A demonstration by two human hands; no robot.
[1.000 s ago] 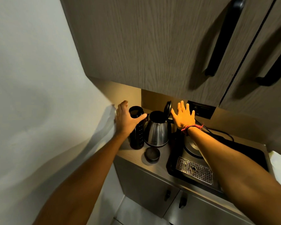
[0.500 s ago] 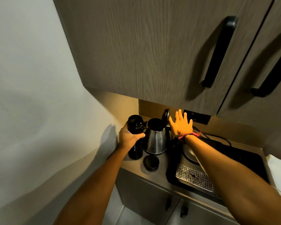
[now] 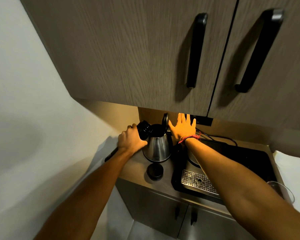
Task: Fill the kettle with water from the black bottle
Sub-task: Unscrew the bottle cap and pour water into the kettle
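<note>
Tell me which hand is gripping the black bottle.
The left hand: it's wrapped around the tilted black bottle; the right hand is open, fingers spread.

Your counter (image 3: pixel 135 163) carries the steel kettle (image 3: pixel 158 148), standing upright near the back left corner. At the kettle's six o'clock, just apart from it, a round black cap (image 3: pixel 155 172) lies flat. At its three o'clock sits a black tray (image 3: pixel 246 158) with a perforated metal grate (image 3: pixel 197 183).
</note>
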